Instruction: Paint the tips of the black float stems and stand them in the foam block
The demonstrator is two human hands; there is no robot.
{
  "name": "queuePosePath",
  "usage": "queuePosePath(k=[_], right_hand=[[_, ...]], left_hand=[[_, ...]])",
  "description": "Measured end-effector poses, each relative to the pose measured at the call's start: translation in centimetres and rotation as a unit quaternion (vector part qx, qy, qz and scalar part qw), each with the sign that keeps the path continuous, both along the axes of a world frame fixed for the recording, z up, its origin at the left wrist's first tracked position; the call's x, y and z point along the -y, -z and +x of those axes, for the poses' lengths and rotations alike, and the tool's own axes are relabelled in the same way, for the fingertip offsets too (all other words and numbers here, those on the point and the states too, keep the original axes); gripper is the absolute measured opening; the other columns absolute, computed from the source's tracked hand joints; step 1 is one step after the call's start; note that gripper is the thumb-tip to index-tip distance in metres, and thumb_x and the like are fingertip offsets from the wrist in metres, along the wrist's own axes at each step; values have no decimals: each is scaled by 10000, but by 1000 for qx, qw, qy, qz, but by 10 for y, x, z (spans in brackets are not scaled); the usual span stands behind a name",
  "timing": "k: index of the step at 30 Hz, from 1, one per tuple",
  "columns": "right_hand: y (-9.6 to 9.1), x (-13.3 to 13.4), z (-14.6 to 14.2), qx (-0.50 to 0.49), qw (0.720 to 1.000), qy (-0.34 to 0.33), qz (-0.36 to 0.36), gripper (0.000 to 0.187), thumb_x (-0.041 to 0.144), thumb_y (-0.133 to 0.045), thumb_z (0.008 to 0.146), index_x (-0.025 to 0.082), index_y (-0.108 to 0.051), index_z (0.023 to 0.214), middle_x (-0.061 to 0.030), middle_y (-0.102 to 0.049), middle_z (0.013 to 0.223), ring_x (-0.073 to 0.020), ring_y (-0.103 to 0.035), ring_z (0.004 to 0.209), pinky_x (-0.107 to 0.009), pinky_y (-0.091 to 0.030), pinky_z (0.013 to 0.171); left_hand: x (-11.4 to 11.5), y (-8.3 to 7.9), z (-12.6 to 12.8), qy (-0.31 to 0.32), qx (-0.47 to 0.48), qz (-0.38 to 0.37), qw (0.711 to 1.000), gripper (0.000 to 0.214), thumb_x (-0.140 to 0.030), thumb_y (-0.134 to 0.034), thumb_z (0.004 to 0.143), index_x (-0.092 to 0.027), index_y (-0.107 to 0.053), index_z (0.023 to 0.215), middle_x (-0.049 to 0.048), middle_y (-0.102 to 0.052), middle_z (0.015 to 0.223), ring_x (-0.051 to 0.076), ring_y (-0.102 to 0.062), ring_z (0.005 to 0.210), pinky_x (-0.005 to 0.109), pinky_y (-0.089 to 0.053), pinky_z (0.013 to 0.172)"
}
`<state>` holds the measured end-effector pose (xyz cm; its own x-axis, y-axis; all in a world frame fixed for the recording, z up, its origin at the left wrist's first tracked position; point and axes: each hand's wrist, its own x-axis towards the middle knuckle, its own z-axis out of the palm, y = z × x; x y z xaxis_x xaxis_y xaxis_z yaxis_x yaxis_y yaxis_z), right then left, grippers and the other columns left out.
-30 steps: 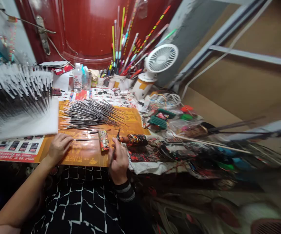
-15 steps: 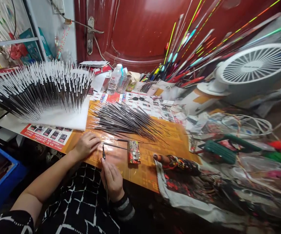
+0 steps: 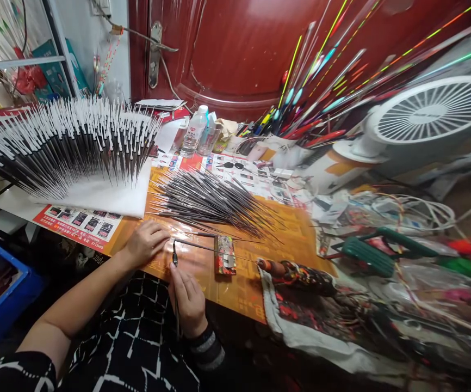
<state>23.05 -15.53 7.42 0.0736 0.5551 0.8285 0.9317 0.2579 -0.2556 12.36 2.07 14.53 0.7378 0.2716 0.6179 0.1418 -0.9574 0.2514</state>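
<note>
My left hand [image 3: 148, 242] rests at the near edge of the orange table, its fingers closed at the left end of a thin dark float rod [image 3: 194, 244]. That rod runs right, across a small patterned block [image 3: 224, 255]. A second dark rod lies just behind it. Lower down, my right hand [image 3: 189, 302] pinches a dark pen-like tool [image 3: 174, 256] with a narrow tip, which points up at the rod's left end. Whether the tip touches the rod I cannot tell. Behind the hands lies a heap of similar dark rods [image 3: 211, 198].
Many white-tipped dark rods [image 3: 97, 136] stand in a white foam slab [image 3: 125, 201] at left. A motor-like tool with a wooden front [image 3: 274, 267] lies right of the block. Behind stand a bottle [image 3: 194, 130] and a white fan [image 3: 431, 111]. A blue bin [image 3: 19, 294] is lower left.
The view has shifted slightly. The pen-like tool's tip sits a little closer to the rod; both hands otherwise keep nearly the same place and grip.
</note>
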Motion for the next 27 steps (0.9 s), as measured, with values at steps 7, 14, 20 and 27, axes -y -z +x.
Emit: queuePosePath(k=[7, 14, 20, 27], right_hand=[[-2, 1, 0, -2, 1000, 2, -9, 639, 63, -554, 948, 154, -378, 1555, -153, -725, 1173, -260, -719, 1036, -405, -628, 874], [-2, 1, 0, -5, 1000, 2, -13, 623, 87, -549, 963, 158, -375, 1558, -149, -722, 1192, -251, -717, 1049, -392, -627, 886], [-4, 1, 0, -1, 1000, 5, -12, 641, 62, -553, 953, 152, -369, 1560, -149, -724, 1184, -254, -719, 1042, -400, -628, 888], [-8, -1, -1, 10, 1000, 10, 1, 652, 43, -568, 939, 140, -376, 1554, -155, -729, 1159, -260, -723, 1030, -401, -635, 869]], left_hand=[[1, -2, 0, -4, 7, 5, 1000, 214, -281, -518, 1022, -187, -707, 986, 70, -698, 932, 186, -601, 862, 347, -501, 812], [0, -1, 1, -5, 1, -8, 1000, 237, -292, -500, 1026, -187, -712, 1004, 79, -695, 931, 192, -605, 877, 362, -511, 825], [1, -2, 0, -4, 1, -4, 1000, 221, -283, -507, 1024, -187, -705, 1010, 75, -695, 919, 192, -602, 866, 358, -508, 812], [2, -5, 1, -1, 13, 11, 1000, 191, -266, -524, 1021, -178, -691, 992, 62, -692, 906, 187, -595, 846, 335, -483, 790]])
